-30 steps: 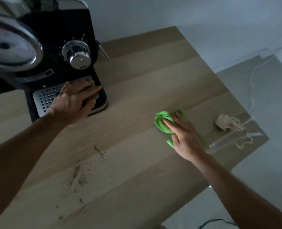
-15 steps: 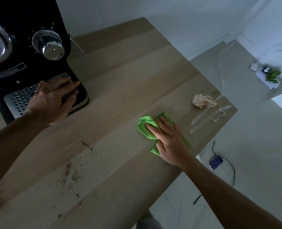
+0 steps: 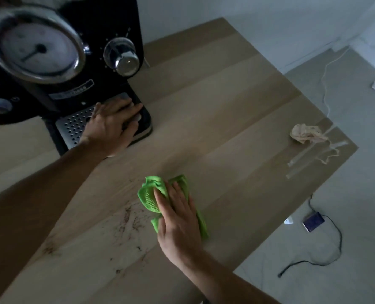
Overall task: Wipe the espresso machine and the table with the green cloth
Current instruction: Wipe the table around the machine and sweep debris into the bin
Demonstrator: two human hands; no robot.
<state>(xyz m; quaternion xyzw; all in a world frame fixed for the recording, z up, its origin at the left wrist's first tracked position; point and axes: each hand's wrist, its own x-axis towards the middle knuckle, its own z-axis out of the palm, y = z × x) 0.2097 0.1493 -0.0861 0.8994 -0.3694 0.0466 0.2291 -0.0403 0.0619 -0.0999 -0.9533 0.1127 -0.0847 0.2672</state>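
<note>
Crumbs and dark coffee smears [image 3: 127, 220] lie nearest on the wooden table [image 3: 215, 128], scattered just left of the right hand [image 3: 177, 220]. That hand lies palm down with its fingers [image 3: 160, 199] extended and close together, pressing flat on the green cloth [image 3: 151, 194]. The cloth is bunched beneath it, with folds showing past the fingertips on the far left side and a strip running along the hand's right edge. The left forearm crosses the table from the lower left, well apart from the cloth.

Farther back, the left hand [image 3: 111, 123] rests with fingers spread on the perforated drip tray [image 3: 74, 126] at the front base of the black espresso machine [image 3: 90, 69], covering the tray's right part. Above it sit a round chrome-rimmed gauge [image 3: 37, 49] and a shiny chrome knob [image 3: 122, 55].

Toward the far right corner of the table lies a crumpled beige tissue [image 3: 305, 133], with pale strips and a thin string [image 3: 329, 156] beside it. Beyond the table edge, on the floor, a small dark device [image 3: 312, 221] sits attached to a black cable [image 3: 333, 253], and a white cord [image 3: 326, 84] runs toward the wall.
</note>
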